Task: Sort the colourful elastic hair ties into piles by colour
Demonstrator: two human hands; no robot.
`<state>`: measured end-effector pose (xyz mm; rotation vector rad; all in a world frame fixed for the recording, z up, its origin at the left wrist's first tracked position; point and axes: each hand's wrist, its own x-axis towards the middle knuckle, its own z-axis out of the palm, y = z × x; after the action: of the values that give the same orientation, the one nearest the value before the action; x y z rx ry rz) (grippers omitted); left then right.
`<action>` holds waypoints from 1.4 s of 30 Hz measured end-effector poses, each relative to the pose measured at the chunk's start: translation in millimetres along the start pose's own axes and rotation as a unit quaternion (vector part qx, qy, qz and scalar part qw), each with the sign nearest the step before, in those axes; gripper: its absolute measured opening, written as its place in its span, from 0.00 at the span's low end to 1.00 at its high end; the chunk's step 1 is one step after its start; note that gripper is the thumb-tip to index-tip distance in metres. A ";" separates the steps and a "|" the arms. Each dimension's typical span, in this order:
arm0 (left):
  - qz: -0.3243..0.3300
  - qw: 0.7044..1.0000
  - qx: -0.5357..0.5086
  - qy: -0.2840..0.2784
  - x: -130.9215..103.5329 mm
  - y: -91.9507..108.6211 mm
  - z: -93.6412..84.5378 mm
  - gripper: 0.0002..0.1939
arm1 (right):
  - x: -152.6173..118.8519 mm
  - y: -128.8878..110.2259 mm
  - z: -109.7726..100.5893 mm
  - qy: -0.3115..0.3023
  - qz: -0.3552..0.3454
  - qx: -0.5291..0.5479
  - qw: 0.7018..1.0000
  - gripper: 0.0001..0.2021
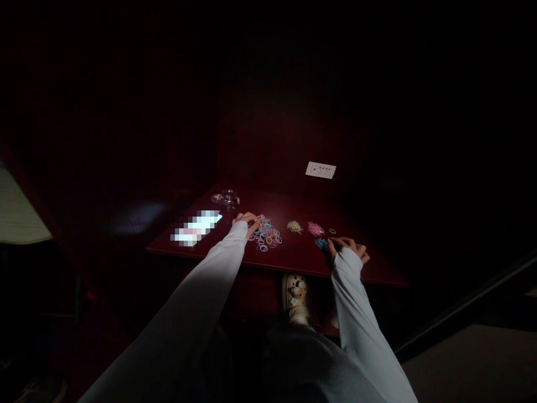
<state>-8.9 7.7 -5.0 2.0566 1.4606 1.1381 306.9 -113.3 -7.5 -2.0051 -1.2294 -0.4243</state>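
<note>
A mixed pile of small coloured bands (267, 234) lies on the dark red table (235, 252). My left hand (246, 220) touches the pile's left edge with bent fingers; what they hold, if anything, is too small to make out. To the right are a yellow pile (295, 226) and a pink pile (315, 228). My right hand (349, 248) is beside a blue pile (321, 243), partly covering it, thumb and index finger pinched together over something I cannot make out. One light green band (333, 231) lies alone just beyond that hand.
A lit phone with a blurred screen (196, 228) lies on the left of the table, with a clear round container (229, 198) behind it. A white socket plate (320, 170) is on the back wall. Below the front edge shows a shoe (296, 294).
</note>
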 end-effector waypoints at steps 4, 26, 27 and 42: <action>0.003 1.000 0.007 -0.008 4.8 -6.9 0.7 0.04 | 1.6 1.4 2.3 0.040 0.014 0.015 0.999 0.19; -0.041 0.999 -0.019 0.016 -7.3 3.0 -7.8 0.04 | -10.4 -4.0 -28.6 -0.118 -0.217 0.154 0.957 0.24; -0.041 0.999 -0.019 0.017 -8.7 4.3 -9.1 0.04 | -10.4 -4.0 -29.2 -0.127 -0.231 0.155 0.952 0.24; -0.046 0.998 -0.006 0.051 -23.0 17.7 -13.3 0.06 | -18.2 -6.3 -31.9 -0.226 -0.426 0.038 0.875 0.20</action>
<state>-11.7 -22.1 6.2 1.9261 1.5757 1.2284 295.6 -146.3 5.6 -1.4251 -2.3857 -0.3020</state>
